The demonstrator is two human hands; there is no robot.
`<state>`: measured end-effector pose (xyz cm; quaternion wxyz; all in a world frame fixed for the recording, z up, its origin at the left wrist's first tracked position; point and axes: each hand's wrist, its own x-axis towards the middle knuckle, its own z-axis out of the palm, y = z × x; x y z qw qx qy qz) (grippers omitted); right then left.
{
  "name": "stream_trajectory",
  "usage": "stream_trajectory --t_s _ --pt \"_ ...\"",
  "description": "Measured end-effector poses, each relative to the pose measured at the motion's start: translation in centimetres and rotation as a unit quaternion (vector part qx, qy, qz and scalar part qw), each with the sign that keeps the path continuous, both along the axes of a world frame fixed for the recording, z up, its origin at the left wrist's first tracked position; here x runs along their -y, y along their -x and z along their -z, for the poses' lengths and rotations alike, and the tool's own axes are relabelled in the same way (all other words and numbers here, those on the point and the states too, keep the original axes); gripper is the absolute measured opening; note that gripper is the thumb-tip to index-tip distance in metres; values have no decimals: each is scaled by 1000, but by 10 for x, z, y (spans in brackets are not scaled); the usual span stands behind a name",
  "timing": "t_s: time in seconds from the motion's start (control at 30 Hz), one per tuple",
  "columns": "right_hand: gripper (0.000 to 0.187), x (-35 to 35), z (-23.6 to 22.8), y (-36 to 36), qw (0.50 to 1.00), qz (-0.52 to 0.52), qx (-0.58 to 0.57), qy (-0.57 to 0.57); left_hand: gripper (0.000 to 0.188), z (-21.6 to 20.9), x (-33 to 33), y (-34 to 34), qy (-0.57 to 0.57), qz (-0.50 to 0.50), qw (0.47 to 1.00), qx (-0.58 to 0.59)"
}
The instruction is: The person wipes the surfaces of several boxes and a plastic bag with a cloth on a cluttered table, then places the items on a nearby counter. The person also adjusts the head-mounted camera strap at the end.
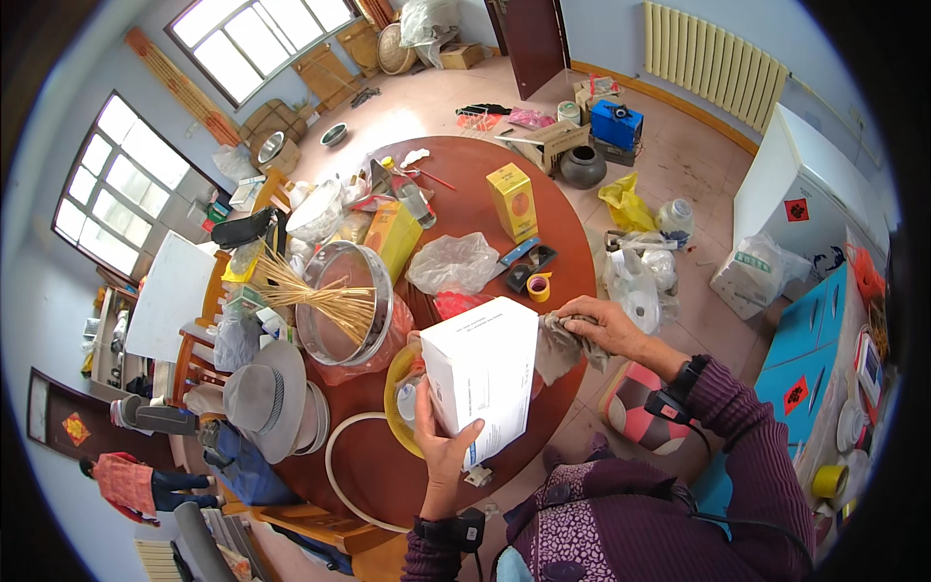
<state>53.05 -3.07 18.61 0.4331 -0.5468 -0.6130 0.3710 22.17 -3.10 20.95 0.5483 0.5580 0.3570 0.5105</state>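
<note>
A white cardboard box [482, 378] is held up over the near part of the round red table [572, 247]. My left hand [443, 441] grips its lower left side, thumb across the front face. Beside the box's right edge, my right hand [606, 328] is closed around a crumpled grey-brown cloth [560, 351], which hangs down by the box. Behind the box stands a yellow basin [396, 380], partly hidden, with small things in it. A pale hoop [335, 466] lies on the table to the left of the box.
On the table are a round sieve [388, 291] with straw-like sticks [330, 303], a clear plastic bag [454, 264], a yellow box [512, 202] and yellow tape [538, 285]. Grey hats [264, 400] sit at left. A stool [648, 407] stands right. Another person [131, 488] is far left.
</note>
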Motion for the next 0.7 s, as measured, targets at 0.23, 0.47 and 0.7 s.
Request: stream_trajectory --t_s 0.23,0.47,0.7 --pt "22 -1 -19 -10 996 71 -19 -57 90 13 2 0 3 -4 1000 -15" --pt "23 1 -78 1 985 79 -81 -130 88 32 3 0 -37 1 994 -99" --pt "30 8 -104 41 972 -52 61 -222 90 34 11 -17 -125 15 971 -204"
